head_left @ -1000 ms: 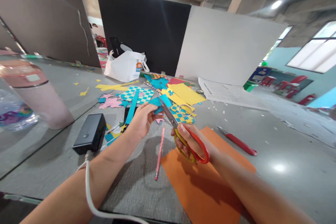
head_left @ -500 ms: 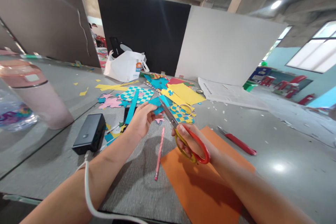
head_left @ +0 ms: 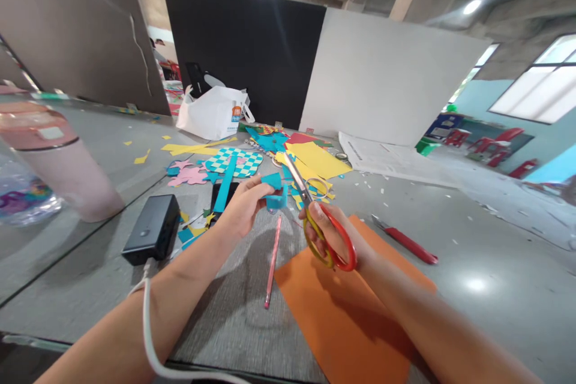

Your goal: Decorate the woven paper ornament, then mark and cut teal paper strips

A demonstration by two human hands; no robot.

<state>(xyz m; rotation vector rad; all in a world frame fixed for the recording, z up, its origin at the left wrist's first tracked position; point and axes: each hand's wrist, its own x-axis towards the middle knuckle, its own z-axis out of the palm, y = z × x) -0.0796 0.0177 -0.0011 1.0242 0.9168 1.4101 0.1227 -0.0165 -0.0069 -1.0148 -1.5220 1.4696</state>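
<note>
The left hand (head_left: 245,207) is curled nearly closed, pinching a folded teal paper piece (head_left: 274,192) between thumb and fingertips. The right hand (head_left: 330,234) is closed around the red-and-yellow handles of a pair of scissors (head_left: 330,240), its fingers passing through the loops. The steel blades point toward 11 o'clock, just beside the teal paper; how far they are parted is hard to tell. Below the hands, at 6 o'clock, a pink pencil (head_left: 272,264) lies on the grey table (head_left: 112,156), and an orange paper sheet (head_left: 333,318) lies under the right hand at about 5 o'clock. A red craft knife (head_left: 407,245) rests at 3 o'clock. At 9 o'clock sit a black power bank (head_left: 150,229) and a white cable (head_left: 144,312), which runs down past the left forearm. Toward 12 o'clock spreads a heap of cut paper, including a teal-and-white woven checkerboard (head_left: 234,162) and a yellow sheet (head_left: 315,159). A pink tumbler (head_left: 67,174) stands at 10 o'clock, and a white plastic bag (head_left: 211,114) stands beyond the heap, in front of a black board (head_left: 238,54).
</note>
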